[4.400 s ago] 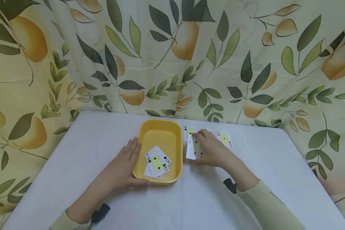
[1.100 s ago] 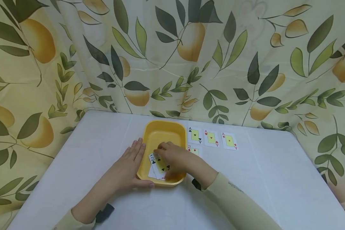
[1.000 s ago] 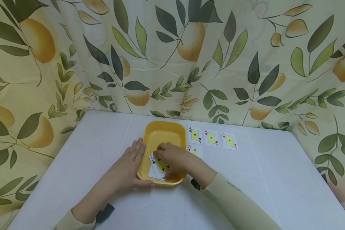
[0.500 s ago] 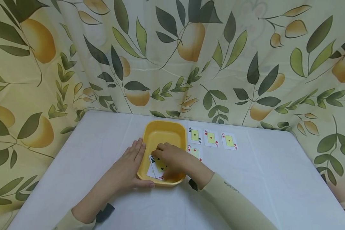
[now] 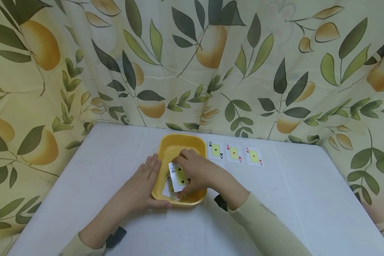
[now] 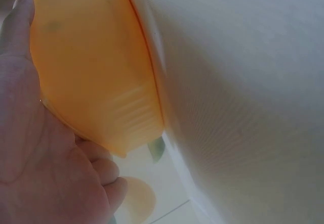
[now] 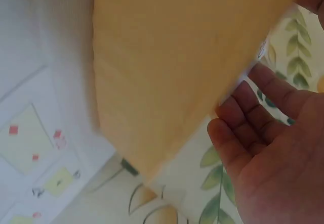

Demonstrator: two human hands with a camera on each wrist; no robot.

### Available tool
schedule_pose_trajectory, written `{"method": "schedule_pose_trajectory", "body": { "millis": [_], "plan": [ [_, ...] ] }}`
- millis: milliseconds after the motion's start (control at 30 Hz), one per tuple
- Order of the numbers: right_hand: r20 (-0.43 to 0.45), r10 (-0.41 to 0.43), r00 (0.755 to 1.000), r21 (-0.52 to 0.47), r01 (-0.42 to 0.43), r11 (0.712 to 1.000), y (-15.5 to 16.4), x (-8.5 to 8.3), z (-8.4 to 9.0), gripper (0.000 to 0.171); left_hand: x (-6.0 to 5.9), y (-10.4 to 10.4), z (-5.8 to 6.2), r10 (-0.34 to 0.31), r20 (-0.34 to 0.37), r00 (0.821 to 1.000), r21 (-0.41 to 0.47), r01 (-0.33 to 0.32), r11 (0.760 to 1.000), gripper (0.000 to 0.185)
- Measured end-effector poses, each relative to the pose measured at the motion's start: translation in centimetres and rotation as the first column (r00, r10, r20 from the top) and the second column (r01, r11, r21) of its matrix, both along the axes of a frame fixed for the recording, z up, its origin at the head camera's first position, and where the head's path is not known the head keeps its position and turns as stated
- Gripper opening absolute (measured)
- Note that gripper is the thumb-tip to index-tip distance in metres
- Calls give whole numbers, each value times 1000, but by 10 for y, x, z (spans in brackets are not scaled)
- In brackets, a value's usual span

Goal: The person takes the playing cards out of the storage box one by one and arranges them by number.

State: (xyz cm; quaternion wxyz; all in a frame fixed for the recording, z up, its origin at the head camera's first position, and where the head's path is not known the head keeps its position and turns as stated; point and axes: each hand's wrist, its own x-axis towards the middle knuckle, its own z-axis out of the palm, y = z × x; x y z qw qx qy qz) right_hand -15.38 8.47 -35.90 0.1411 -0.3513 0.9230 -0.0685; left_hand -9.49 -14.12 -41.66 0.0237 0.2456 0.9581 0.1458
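Card [image 5: 180, 176], white-bordered, yellow-centred, black clubs, pinched in right grip [image 5: 199, 173], left grip [image 5: 139, 188] straight-fingered against tray [image 5: 170, 148]

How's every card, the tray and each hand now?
tray, right side up
two of clubs, face up, held
right hand, gripping the two of clubs
left hand, against the tray
lower cards, face up, overlapping
ace of clubs, face up
ace of hearts, face up
ace of diamonds, face up
two of diamonds, face up, partly hidden
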Motion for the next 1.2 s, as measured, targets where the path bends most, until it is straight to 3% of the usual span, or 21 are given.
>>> {"method": "schedule_pose_trajectory", "body": {
  "millis": [267,467,1200],
  "plan": [
    [-31,-92,995,-72,90,993,22,-5,20,95,-1,0,-1,22,34,999,5,-22,1000,137],
    [-40,-163,986,-85,159,984,46,-6,23,92,-2,1,-3,43,54,998,11,-44,999,139],
    [-63,-265,962,18,267,964,129,-4,-7,86,1,3,2,30,19,999,4,-30,1000,139]
  ]
}}
